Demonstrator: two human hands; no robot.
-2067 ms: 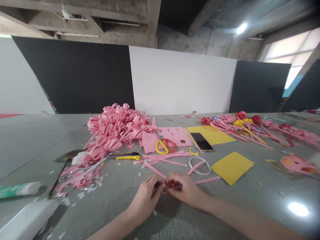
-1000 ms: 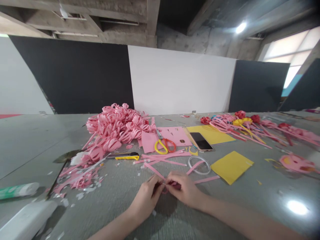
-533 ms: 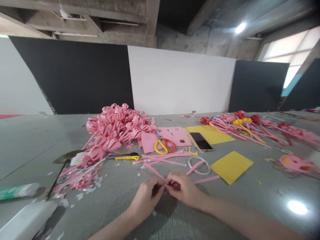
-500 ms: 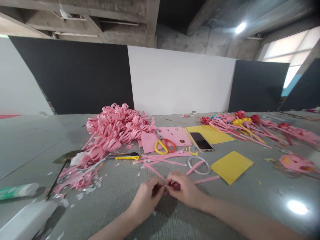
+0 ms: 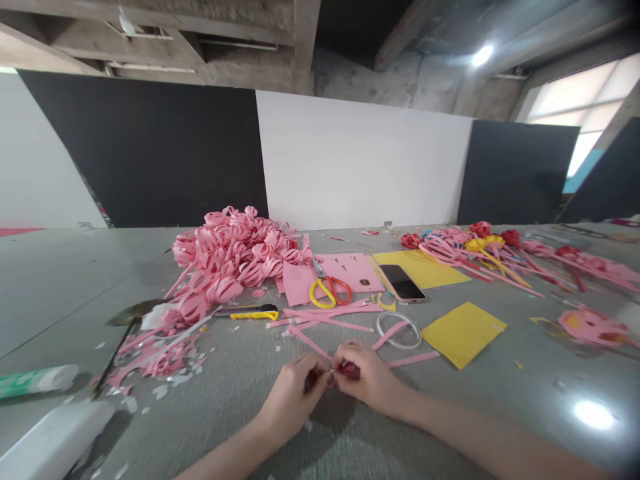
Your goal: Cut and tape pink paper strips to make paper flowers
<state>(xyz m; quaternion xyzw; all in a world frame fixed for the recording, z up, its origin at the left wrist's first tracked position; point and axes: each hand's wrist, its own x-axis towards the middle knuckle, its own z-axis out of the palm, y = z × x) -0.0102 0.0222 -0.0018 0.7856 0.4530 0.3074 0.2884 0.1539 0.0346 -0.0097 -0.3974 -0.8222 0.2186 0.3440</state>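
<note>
Low over the grey table, my left hand (image 5: 295, 390) and my right hand (image 5: 367, 377) meet, fingertips pinched together. Between them is a small pink paper strip piece (image 5: 331, 381), mostly covered by the fingers; a darker pink part shows inside my right hand. Just beyond lie several flat pink paper strips (image 5: 330, 323). A white ring of tape (image 5: 379, 328) rests to the right of them, with a pink strip across it. Scissors (image 5: 323, 300) with yellow and orange handles lie on pink paper behind the strips.
At the back left is a heap of pink paper-strip balls (image 5: 235, 250). A yellow box cutter (image 5: 255, 315), phone (image 5: 401, 283), yellow paper (image 5: 465, 335) and glue tube (image 5: 37, 382) lie around. Paper flowers (image 5: 483, 243) are at the right; a white box (image 5: 57, 440) sits near left.
Both hands stay almost in place, with only a slight shift of the fingers around the pink paper strip. Nothing else on the table has moved.
</note>
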